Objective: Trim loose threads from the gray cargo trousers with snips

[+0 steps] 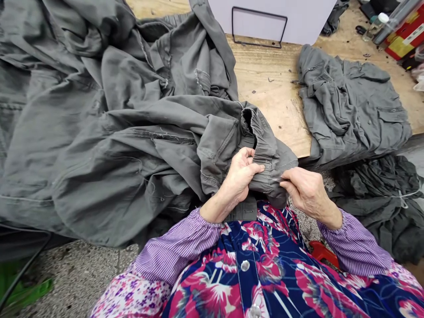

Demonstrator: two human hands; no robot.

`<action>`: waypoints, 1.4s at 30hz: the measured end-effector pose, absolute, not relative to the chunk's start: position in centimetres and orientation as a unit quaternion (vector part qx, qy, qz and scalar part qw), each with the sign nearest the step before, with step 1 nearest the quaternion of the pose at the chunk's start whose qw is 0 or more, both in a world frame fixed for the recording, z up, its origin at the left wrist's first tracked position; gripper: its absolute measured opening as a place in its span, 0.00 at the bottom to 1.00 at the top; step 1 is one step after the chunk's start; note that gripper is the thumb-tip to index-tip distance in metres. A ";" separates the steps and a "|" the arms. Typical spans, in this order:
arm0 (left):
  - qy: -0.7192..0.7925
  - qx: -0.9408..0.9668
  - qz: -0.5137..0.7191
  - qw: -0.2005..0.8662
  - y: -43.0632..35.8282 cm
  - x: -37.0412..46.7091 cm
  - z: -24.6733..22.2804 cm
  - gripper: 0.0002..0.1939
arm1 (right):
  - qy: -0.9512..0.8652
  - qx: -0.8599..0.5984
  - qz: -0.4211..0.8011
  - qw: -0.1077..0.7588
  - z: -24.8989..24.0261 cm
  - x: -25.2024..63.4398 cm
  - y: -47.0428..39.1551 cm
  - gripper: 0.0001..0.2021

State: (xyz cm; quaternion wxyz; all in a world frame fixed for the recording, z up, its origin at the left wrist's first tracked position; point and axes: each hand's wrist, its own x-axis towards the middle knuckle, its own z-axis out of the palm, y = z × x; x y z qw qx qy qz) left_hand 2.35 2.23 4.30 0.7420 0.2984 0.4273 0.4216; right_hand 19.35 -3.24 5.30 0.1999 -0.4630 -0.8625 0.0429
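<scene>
A grey garment [149, 123] lies bunched over the left and middle of the wooden table, its gathered waistband [265, 150] hanging at the near edge. My left hand [239, 176] grips this waistband, thumb on top and fingers curled at the opening. Just right of it, my right hand [306, 190] is closed in a pinch at the garment's edge. A thin thread seems to run to its fingertips, though whatever lies between them is too small to make out.
Folded grey garments [354, 106] are stacked on the wooden table [271, 84] at right, with a tied dark bundle [380, 198] below. Behind stand a white board [304, 22] with a black wire frame [259, 43], a bottle [376, 27] and a red box [406, 33].
</scene>
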 end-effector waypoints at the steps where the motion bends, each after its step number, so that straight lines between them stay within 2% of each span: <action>1: 0.432 0.293 0.421 0.742 2.3 2.3 4.2 0.16 | -0.862 -0.459 0.038 0.212 5.3 19.5 -3.3 0.07; 4: 0.447 0.271 0.415 0.745 2.8 2.3 4.0 0.16 | -0.877 -0.435 -0.012 0.202 5.6 19.7 -3.7 0.06; 8: 0.467 0.269 0.407 0.738 3.3 2.4 3.8 0.15 | -0.897 -0.418 -0.076 0.123 6.3 19.7 -4.0 0.07; 16: 0.499 0.307 0.383 0.714 4.0 3.2 4.1 0.14 | -0.912 -0.397 -0.103 0.009 8.4 19.5 -3.5 0.04; 42: 0.516 0.313 0.367 0.708 4.5 3.7 3.9 0.15 | -0.914 -0.390 -0.114 -0.016 9.4 19.2 -3.5 0.04</action>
